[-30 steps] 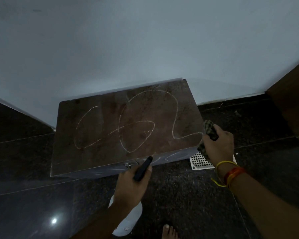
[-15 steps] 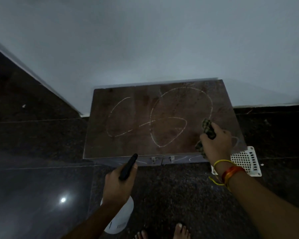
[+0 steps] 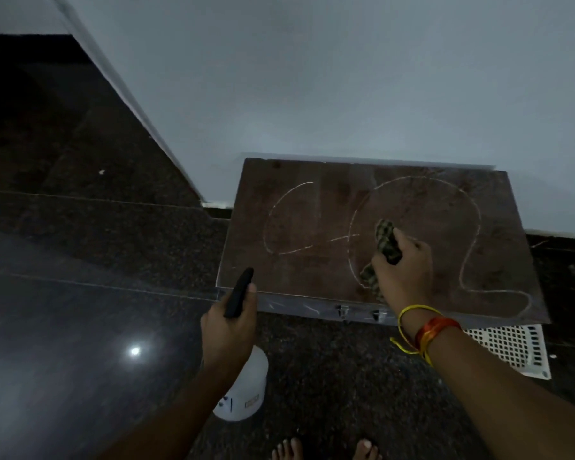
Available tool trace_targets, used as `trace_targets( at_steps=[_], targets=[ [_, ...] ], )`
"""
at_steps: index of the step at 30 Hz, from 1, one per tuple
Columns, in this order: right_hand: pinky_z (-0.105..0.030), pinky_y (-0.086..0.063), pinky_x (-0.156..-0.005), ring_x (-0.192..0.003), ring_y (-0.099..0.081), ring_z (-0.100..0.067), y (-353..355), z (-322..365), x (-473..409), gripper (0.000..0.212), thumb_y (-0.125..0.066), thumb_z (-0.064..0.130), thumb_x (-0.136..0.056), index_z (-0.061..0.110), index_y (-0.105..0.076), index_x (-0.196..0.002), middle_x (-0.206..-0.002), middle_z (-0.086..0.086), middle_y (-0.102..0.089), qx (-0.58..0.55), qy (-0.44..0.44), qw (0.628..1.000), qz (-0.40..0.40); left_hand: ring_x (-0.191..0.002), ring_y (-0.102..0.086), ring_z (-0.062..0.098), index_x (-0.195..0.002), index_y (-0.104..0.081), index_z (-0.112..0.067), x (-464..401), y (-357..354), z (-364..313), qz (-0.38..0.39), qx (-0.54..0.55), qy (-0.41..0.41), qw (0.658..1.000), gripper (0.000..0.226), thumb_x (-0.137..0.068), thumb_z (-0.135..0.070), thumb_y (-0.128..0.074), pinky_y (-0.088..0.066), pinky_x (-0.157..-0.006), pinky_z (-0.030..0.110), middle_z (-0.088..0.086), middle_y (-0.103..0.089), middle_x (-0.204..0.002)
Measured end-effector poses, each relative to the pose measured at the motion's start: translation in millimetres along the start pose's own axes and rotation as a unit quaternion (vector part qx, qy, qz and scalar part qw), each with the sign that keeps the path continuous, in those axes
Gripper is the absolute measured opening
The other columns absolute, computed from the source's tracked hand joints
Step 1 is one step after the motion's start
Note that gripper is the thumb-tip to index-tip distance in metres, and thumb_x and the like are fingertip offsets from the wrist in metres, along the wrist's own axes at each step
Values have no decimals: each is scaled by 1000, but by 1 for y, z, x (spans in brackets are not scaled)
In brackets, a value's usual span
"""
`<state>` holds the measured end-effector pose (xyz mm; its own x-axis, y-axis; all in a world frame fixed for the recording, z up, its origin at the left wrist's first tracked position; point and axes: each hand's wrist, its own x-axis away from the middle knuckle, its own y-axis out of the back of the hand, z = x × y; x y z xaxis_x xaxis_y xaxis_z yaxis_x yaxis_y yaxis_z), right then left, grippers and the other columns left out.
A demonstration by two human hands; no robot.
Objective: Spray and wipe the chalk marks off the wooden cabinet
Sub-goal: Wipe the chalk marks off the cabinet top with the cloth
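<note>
Cloth [image 3: 386, 241], checked, soft and light, bunched in right hand [image 3: 404, 267] with fingers curled tight around, over chalk marks [image 3: 352, 240] on top of wooden cabinet [image 3: 498, 260]. Probably crumples easily, so best held as a wad. Spray bottle [image 3: 243, 390] gripped at black trigger head by left hand [image 3: 228, 330], plastic body hanging below; likely slippery when wet

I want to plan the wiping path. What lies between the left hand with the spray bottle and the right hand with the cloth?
In the head view, only cabinet top separates left hand from right hand; one chalk curve crosses it.
</note>
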<state>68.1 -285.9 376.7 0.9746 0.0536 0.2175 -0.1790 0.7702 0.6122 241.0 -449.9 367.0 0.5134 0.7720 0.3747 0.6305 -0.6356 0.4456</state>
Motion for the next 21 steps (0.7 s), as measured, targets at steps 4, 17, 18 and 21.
trace_targets(
  at_steps=[4,17,18,21],
  targets=[
    [-16,-32,-85,-114,-47,-24,-10,13,2,55,-57,12,-90,13,-40,-142,-135,-10,-36,-3,5,1000,12,-54,-54,17,-72,-60,-16,-14,6,-11,-31,21,-13,999,31,-93,-39,-58,-43,-50,29,8,-58,-62],
    [-17,-33,-86,-103,-42,-16,-11,16,8,54,-56,12,-92,13,-38,-143,-137,-9,-33,8,12,1000,19,-60,-59,22,-77,-64,-8,-23,24,-4,-48,10,-10,999,36,-94,-40,-57,-47,-55,32,20,-66,-73],
    [-17,-33,-87,-106,-44,-17,-13,15,9,54,-56,12,-92,13,-38,-143,-138,-9,-33,8,13,1000,22,-60,-59,22,-77,-64,-10,-20,24,1,-44,8,-9,999,34,-94,-38,-57,-47,-56,32,20,-67,-74],
    [-17,-33,-83,-113,-48,-25,-19,10,12,54,-56,14,-92,14,-38,-144,-139,-9,-34,19,14,999,27,-59,-57,20,-77,-64,-11,-10,24,8,-36,15,-1,999,32,-94,-38,-57,-45,-54,31,17,-64,-72]
  ],
)
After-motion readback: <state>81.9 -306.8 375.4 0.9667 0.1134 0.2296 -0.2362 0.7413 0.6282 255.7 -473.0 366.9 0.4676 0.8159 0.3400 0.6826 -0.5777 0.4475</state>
